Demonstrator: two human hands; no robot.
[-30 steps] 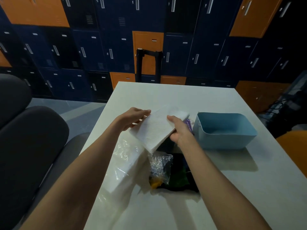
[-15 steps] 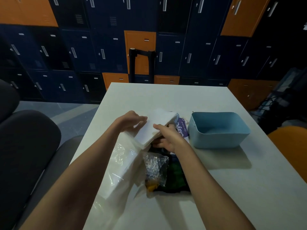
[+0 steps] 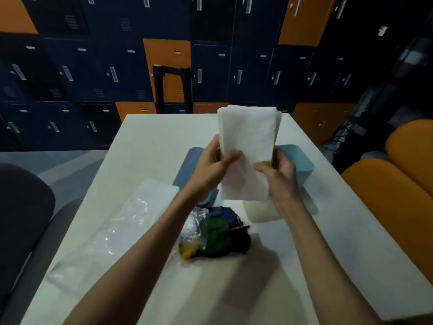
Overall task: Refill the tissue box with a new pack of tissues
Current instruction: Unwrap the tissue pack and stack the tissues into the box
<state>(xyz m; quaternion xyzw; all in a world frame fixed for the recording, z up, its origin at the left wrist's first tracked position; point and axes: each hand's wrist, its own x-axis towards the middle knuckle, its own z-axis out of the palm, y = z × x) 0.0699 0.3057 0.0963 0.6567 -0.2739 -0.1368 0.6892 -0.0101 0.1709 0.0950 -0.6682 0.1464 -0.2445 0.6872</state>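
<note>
1. The stack of white tissues (image 3: 248, 146) is up in the air over the far half of the table, standing on end, and the top sheet has a ribbed diagonal texture

2. The left hand (image 3: 210, 170) pinches the stack's lower left edge, thumb across the front and fingers tucked behind

3. The right hand (image 3: 280, 177) is clamped on the lower right edge the same way, thumb in front, so both hands are closed on the tissues

4. Right behind the stack sits the light blue tissue box (image 3: 302, 163), mostly hidden by the tissues and hands; whether its opening faces up can't be made out from here

5. A darker blue flat piece (image 3: 187, 170) lies just left of the box, partly under the left wrist

6. Nearer the person, a clear plastic wrapper (image 3: 121, 226) lies crumpled on the left side of the white table (image 3: 328, 266)

7. Between the forearms there's a dark bundle of stuff (image 3: 220, 235) with green, some yellow and crinkly plastic

8. Past the table is a wall of navy and orange lockers (image 3: 168, 66), with an orange seat (image 3: 393, 191) off to the right
</note>
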